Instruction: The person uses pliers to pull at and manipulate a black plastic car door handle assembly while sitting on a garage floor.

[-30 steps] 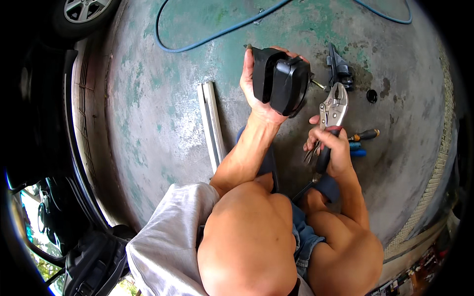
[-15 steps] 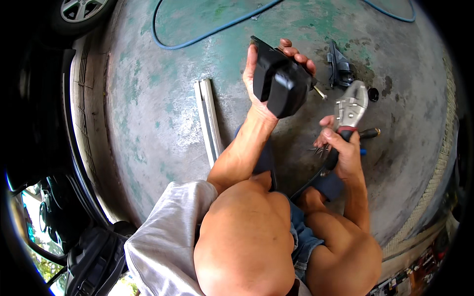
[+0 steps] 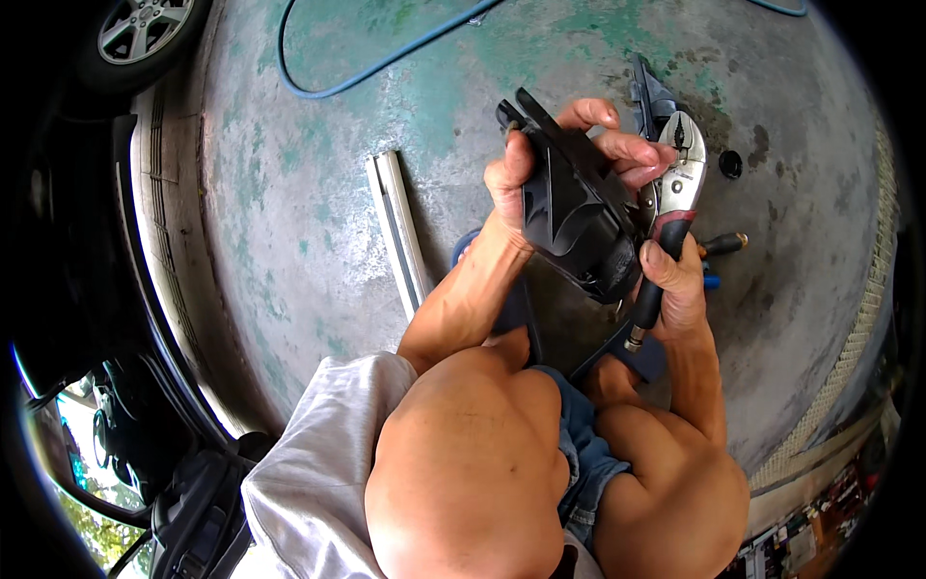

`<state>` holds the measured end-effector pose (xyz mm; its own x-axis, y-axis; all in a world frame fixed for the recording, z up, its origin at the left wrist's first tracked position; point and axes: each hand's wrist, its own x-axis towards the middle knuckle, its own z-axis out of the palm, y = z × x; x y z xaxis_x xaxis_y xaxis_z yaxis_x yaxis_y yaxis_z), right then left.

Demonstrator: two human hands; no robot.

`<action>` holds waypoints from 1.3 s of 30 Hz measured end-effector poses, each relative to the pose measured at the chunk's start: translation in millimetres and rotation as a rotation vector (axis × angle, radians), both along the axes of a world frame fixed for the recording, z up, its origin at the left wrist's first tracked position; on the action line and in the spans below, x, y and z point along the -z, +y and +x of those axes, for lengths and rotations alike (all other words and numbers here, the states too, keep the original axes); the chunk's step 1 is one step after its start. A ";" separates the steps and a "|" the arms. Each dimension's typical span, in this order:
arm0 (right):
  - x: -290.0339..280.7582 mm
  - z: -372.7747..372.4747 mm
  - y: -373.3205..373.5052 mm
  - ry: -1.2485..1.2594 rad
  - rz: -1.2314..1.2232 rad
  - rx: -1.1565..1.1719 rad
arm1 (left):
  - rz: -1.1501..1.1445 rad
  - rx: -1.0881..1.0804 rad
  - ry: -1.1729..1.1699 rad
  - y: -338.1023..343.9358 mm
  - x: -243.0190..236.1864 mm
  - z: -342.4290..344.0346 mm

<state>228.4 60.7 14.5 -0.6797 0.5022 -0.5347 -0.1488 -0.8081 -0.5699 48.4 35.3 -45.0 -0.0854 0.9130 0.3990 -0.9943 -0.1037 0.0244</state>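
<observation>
My left hand (image 3: 505, 188) grips a black molded plastic housing (image 3: 579, 217), tilted in front of my knees. The left thumb presses its near side, while the fingers reach over the far side to the pliers' jaws. Locking pliers (image 3: 683, 183) with silver jaws and red-and-black handles are held by the grips in my right hand (image 3: 682, 294). Their jaws point away from me, beside the housing's right side. Whether the jaws clamp anything is unclear, as fingertips cover part of them. Much of the housing's right edge is hidden by the pliers.
On the stained concrete lie a dark plastic part (image 3: 658, 98), a round black cap (image 3: 730, 164), a dark-handled tool (image 3: 725, 243) and a blue item (image 3: 712, 282). A pale metal rail (image 3: 395, 227) lies left; a blue hose (image 3: 371, 72) curves beyond. A car wheel (image 3: 143, 31) stands far left.
The housing has turned and come lower, nearer the pliers. The pliers have moved toward the housing, and the left fingers now reach their jaws.
</observation>
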 end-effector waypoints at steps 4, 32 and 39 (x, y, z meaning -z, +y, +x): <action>-9.7 -14.5 2.5 0.068 -0.004 -0.049 | -0.159 -0.105 0.041 -10.8 -5.4 -5.4; -23.9 -8.6 -2.6 -0.649 0.718 0.021 | -0.589 -0.100 0.866 -33.8 -23.8 -16.3; -30.5 -12.5 -0.3 -0.535 0.817 0.080 | -0.544 -0.323 1.221 -34.2 -31.9 -20.8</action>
